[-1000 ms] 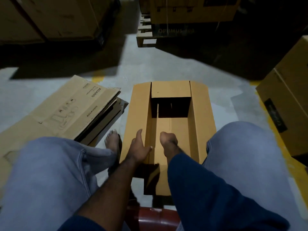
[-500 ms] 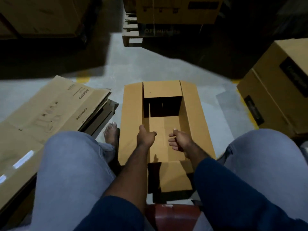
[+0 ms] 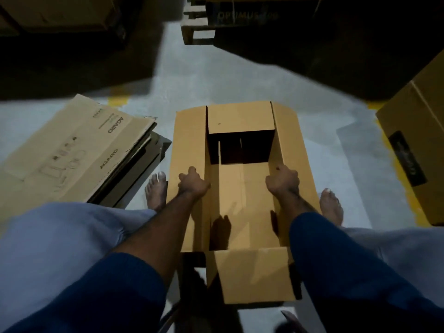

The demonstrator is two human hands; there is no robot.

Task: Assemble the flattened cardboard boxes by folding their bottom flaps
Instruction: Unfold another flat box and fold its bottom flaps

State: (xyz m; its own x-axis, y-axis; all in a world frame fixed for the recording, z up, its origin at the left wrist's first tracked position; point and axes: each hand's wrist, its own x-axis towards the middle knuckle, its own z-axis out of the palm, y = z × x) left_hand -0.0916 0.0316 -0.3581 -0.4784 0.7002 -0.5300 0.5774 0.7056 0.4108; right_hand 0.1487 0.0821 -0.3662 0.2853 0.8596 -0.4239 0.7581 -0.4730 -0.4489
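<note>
An opened brown cardboard box stands on the floor between my knees, its four top flaps spread outward and folded flaps showing inside at its bottom. My left hand grips the box's left wall edge where the left flap hinges, fingers curled over it. On the opposite side my right hand grips the right wall edge the same way. The near flap hangs toward me.
A stack of flattened cartons printed AGARO lies on the floor at the left. An assembled carton stands at the right by a yellow floor line. My bare feet flank the box. Pallets and stacked cartons fill the dark background.
Both hands have moved out of the box's middle, apart from each other, and now grip its left and right wall edges. The box sits closer below me.
</note>
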